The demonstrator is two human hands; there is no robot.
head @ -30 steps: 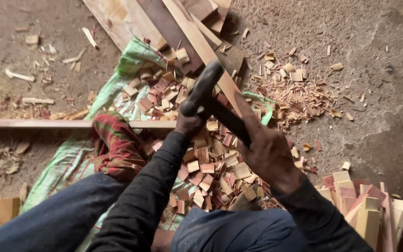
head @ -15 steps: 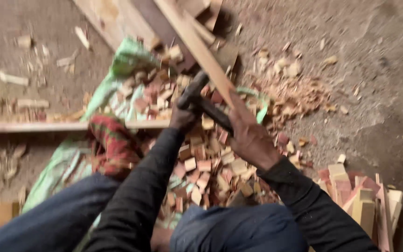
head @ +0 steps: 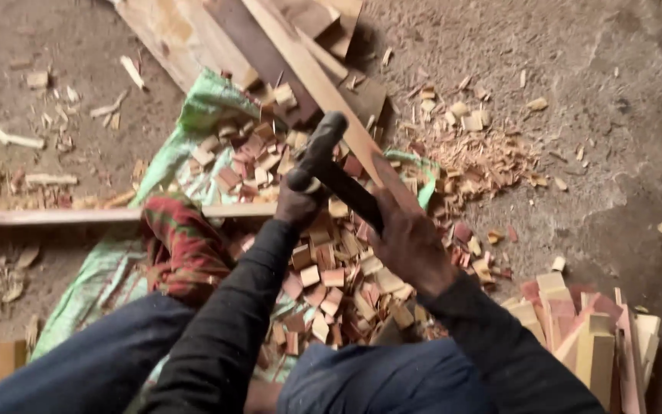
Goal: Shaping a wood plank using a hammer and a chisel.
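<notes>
Dark hammer (head: 331, 165), tilted, above wood chips (head: 331, 284)

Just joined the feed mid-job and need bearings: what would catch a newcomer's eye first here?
First, the two hands at centre: the right hand grips a dark hammer-like tool, and the left hand is at its upper end. Beneath them lies a heap of small reddish wood offcuts on a green sack. A long pale wooden strip runs up from the hands.
</notes>
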